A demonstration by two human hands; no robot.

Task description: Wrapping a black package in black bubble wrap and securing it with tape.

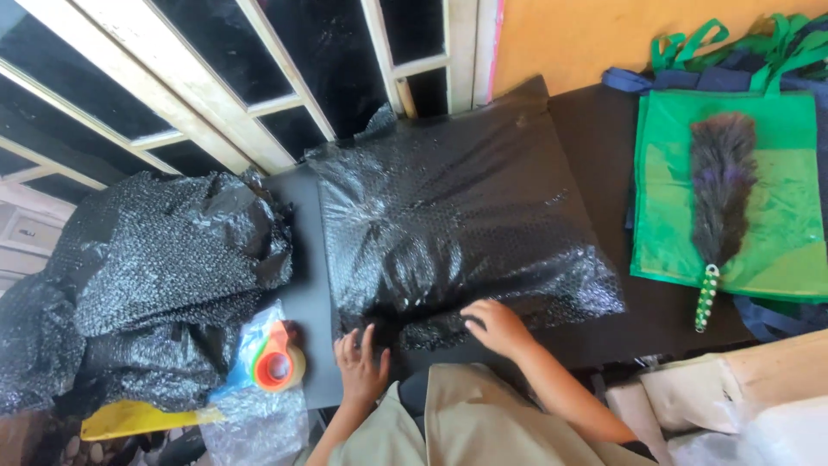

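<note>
Black bubble-wrapped parcel lay on the dark table. Left hand rested flat, fingers spread; right hand pressed the parcel's near edge, gripping nothing.

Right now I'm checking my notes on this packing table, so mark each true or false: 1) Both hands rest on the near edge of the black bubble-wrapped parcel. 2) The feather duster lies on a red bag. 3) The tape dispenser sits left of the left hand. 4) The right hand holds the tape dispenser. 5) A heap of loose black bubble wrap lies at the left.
1) True: the left hand and right hand touch the near edge of the black bubble-wrapped parcel.
2) False: the feather duster lies on a green bag.
3) True: the orange tape dispenser sits left of it.
4) False: nobody holds it; the right hand rests on the parcel.
5) True: the heap of bubble wrap lies there.
</note>
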